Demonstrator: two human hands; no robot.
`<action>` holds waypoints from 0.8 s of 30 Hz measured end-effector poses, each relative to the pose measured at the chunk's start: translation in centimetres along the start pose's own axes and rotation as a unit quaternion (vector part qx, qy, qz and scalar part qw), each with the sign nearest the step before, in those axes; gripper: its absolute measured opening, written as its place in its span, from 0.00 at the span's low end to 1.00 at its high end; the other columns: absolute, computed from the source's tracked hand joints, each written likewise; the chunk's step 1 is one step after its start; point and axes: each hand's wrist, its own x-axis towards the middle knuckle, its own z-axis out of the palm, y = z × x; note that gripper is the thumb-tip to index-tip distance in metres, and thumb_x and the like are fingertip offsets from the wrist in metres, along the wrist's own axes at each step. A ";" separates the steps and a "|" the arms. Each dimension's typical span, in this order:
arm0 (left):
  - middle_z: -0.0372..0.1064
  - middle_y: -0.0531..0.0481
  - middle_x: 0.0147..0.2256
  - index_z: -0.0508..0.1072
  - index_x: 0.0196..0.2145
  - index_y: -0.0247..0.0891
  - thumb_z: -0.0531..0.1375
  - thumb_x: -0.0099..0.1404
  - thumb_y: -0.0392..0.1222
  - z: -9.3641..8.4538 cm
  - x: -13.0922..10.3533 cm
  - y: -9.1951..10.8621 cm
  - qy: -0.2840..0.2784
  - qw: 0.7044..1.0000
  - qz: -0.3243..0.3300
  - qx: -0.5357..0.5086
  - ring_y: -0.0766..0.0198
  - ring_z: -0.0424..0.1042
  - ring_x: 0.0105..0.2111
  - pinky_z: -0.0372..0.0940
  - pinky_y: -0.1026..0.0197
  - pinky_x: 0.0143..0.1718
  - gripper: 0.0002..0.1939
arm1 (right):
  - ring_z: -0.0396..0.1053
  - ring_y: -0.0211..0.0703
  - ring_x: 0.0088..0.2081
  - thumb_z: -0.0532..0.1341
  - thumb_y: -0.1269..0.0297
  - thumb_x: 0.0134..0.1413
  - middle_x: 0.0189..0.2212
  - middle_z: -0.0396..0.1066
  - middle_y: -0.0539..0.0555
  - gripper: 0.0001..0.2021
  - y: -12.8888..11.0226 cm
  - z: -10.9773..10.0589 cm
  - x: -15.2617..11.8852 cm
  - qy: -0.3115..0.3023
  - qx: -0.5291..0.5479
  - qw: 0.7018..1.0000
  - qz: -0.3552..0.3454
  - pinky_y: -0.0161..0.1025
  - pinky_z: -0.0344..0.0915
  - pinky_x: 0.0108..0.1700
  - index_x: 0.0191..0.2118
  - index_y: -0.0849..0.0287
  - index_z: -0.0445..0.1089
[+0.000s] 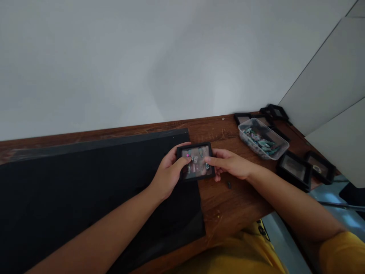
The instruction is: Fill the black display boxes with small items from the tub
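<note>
Just right of frame centre: black-framed case [197, 161] | left hand [169, 170] clamped on its left edge | right hand [232, 163] clamped on its right | farther right: clear tub [269, 134] of greenish pieces [264, 144]

I count one left hand [168, 170], one right hand [233, 164], one held frame [199, 178], one tub [250, 144], one mat [85, 194]. Loose frames: two near [293, 167], several behind, overlapping, count unclear.

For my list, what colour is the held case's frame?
Black; the frame shows best in the head view.
</note>
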 end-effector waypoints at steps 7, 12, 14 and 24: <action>0.77 0.51 0.34 0.77 0.43 0.39 0.70 0.41 0.42 0.1 -0.2 0.0 -0.013 1.000 0.024 -0.001 0.56 0.74 0.35 0.69 0.57 0.38 0.28 | 0.67 0.29 0.20 0.68 0.55 0.65 0.25 0.71 0.45 0.13 0.3 -0.2 0.1 0.001 -0.001 1.000 -0.015 0.27 0.70 0.25 0.43 0.59 0.69; 0.70 0.53 0.28 0.74 0.33 0.40 0.70 0.44 0.43 0.2 -0.2 0.1 -0.019 0.999 0.048 0.018 0.61 0.69 0.29 0.65 0.60 0.31 0.17 | 0.68 0.30 0.21 0.68 0.54 0.65 0.24 0.72 0.45 0.14 0.3 -0.2 0.2 0.003 0.000 1.000 -0.007 0.27 0.70 0.25 0.41 0.58 0.68; 0.67 0.54 0.25 0.72 0.30 0.41 0.69 0.44 0.43 0.3 -0.3 0.2 -0.018 0.999 0.047 0.020 0.60 0.68 0.29 0.65 0.59 0.30 0.14 | 0.69 0.30 0.21 0.68 0.54 0.66 0.24 0.71 0.45 0.13 0.3 -0.2 0.2 0.006 -0.001 1.000 -0.007 0.27 0.70 0.25 0.41 0.58 0.68; 0.68 0.53 0.27 0.71 0.30 0.41 0.69 0.44 0.45 0.7 -0.5 0.5 -0.002 1.000 0.021 0.006 0.58 0.71 0.30 0.69 0.57 0.32 0.15 | 0.69 0.29 0.21 0.68 0.55 0.66 0.26 0.73 0.45 0.13 0.3 0.0 0.2 0.000 -0.003 1.000 -0.003 0.27 0.71 0.25 0.43 0.58 0.68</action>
